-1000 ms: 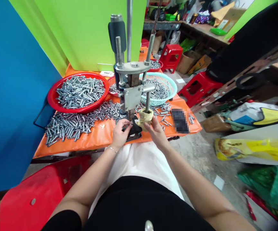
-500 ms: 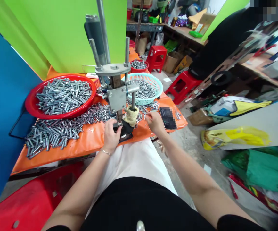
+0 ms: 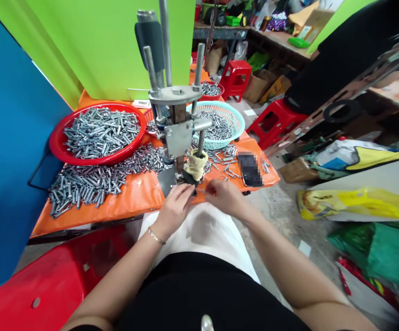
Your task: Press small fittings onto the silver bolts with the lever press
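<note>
Just in front of the hand press, my left hand has its fingers pinched together. What they hold, if anything, is too small to make out. My right hand is close by on the right, its fingers curled into a pinch that hides their contents. A narrow gap separates the two hands above my lap. A cream cloth wrap surrounds the lower end of the press's handle rod. Loose metal bolt-like sleeves are heaped on the orange table cover to the left.
A red basin full of bolts stands left of the press. Behind it on the right is a pale blue basket of smaller metal parts. A phone lies near the table's right end. Red stools and a person in black are beyond.
My left hand has drawn back from the press's base toward me. My right hand has come in from beside the phone toward the left hand. The view has shifted slightly.
</note>
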`<action>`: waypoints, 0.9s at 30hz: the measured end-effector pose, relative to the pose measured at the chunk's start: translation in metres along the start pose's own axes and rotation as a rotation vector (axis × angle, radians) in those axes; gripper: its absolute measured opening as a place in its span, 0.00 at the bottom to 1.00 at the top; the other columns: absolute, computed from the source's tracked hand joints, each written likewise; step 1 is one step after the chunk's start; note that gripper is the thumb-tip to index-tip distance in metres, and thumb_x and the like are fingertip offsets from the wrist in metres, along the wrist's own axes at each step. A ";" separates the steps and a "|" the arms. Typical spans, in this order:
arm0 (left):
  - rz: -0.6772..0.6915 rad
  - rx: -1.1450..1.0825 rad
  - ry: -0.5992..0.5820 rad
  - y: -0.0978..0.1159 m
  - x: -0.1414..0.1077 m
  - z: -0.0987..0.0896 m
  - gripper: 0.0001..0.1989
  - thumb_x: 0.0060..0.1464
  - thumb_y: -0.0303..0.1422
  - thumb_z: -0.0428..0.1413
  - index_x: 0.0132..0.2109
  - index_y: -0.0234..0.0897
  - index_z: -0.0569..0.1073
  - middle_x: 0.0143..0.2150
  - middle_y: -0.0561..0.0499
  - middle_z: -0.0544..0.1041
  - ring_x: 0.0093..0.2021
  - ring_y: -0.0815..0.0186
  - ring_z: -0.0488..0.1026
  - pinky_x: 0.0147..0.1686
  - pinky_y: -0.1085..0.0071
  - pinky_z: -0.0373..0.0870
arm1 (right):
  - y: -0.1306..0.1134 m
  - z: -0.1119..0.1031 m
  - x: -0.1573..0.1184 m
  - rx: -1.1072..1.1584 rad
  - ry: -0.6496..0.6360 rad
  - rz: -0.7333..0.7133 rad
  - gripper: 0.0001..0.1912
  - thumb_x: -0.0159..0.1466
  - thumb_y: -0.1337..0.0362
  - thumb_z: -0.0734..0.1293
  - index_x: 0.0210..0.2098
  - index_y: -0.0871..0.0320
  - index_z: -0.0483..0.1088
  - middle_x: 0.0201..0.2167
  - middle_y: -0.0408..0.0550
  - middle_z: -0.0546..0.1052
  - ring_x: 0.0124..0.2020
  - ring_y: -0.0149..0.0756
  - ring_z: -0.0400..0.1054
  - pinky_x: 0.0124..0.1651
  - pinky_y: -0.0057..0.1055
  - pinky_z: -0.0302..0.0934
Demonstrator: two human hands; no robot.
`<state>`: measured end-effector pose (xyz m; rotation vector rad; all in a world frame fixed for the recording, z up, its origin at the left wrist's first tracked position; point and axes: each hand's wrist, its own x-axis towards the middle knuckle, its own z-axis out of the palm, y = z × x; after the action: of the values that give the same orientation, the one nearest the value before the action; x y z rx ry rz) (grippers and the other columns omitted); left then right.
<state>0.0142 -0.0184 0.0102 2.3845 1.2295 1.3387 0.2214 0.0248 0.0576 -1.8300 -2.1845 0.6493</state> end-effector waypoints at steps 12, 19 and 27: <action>-0.748 -0.505 0.087 -0.023 0.009 -0.017 0.09 0.56 0.37 0.63 0.39 0.36 0.77 0.29 0.52 0.77 0.29 0.67 0.73 0.32 0.70 0.72 | -0.020 0.020 0.041 0.595 0.294 0.012 0.20 0.54 0.55 0.74 0.42 0.60 0.72 0.40 0.52 0.78 0.40 0.38 0.71 0.45 0.34 0.66; -0.922 -0.821 0.238 -0.046 0.045 -0.018 0.17 0.42 0.40 0.69 0.33 0.34 0.75 0.28 0.53 0.75 0.28 0.70 0.70 0.31 0.73 0.70 | -0.013 -0.009 0.007 0.860 -0.011 0.035 0.28 0.54 0.50 0.75 0.48 0.60 0.73 0.40 0.53 0.79 0.38 0.41 0.74 0.43 0.38 0.71; -0.880 -0.841 0.218 -0.045 0.053 -0.003 0.14 0.43 0.38 0.68 0.35 0.35 0.76 0.28 0.55 0.75 0.27 0.71 0.69 0.32 0.73 0.68 | -0.052 -0.161 -0.086 1.185 0.027 -0.203 0.42 0.51 0.36 0.75 0.63 0.33 0.68 0.53 0.46 0.79 0.35 0.43 0.78 0.28 0.36 0.73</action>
<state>0.0002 0.0478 0.0250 0.9709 1.1841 1.3845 0.2638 -0.0350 0.2324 -0.9421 -1.3435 1.4182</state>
